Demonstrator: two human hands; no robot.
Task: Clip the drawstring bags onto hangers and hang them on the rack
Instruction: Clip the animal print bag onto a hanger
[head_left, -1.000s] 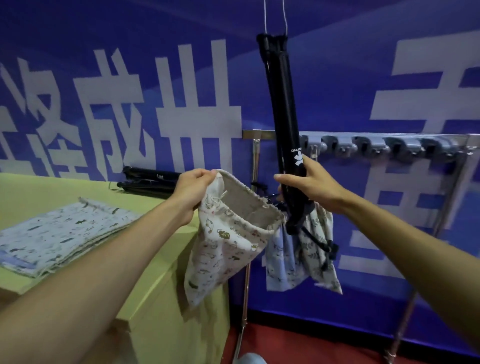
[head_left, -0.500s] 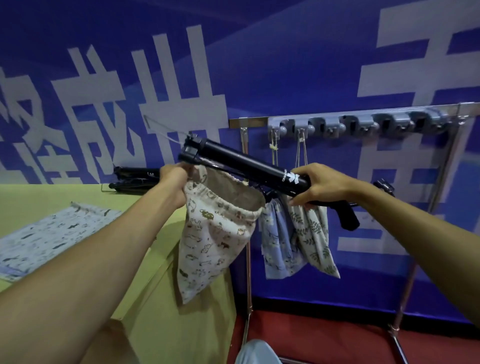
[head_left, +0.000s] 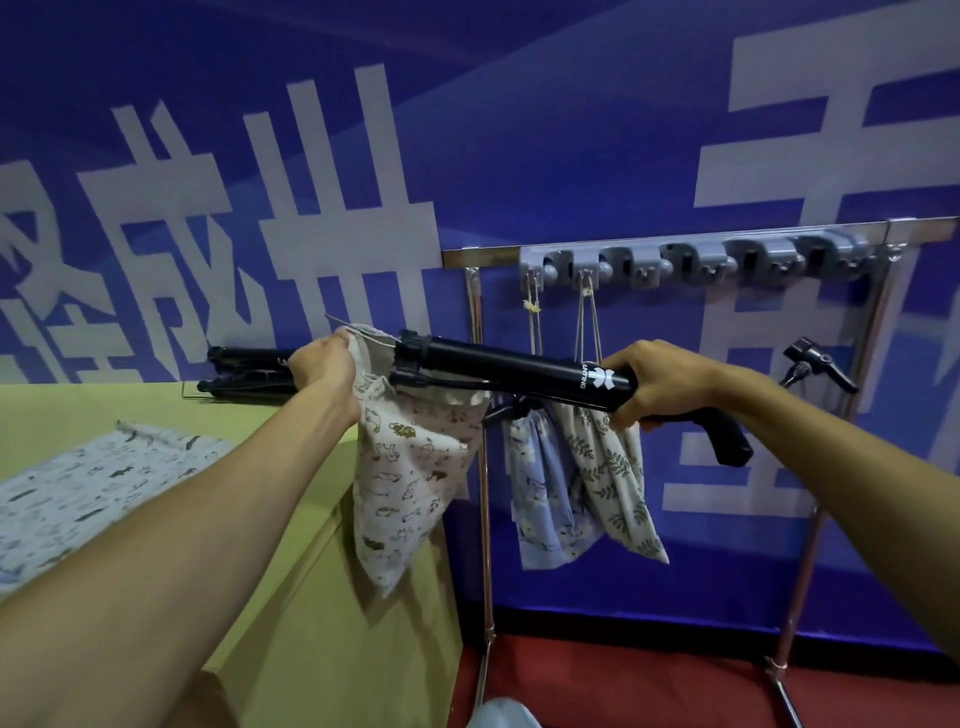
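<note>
So the left hand (head_left: 322, 366) is pinching the rim of the animal-print bag (head_left: 410, 467), which is dangling at the hanger (head_left: 509, 366)'s 9 o'clock tip. The right hand (head_left: 660, 382) is gripping its 3 o'clock end.

Hands (head_left: 323, 366) (head_left: 655, 382) grip bag (head_left: 410, 467); hanger (head_left: 514, 366)

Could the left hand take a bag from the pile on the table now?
Probably not yet: the left hand grips the animal-print bag. Otherwise the pile lies near, nothing in between.
</note>
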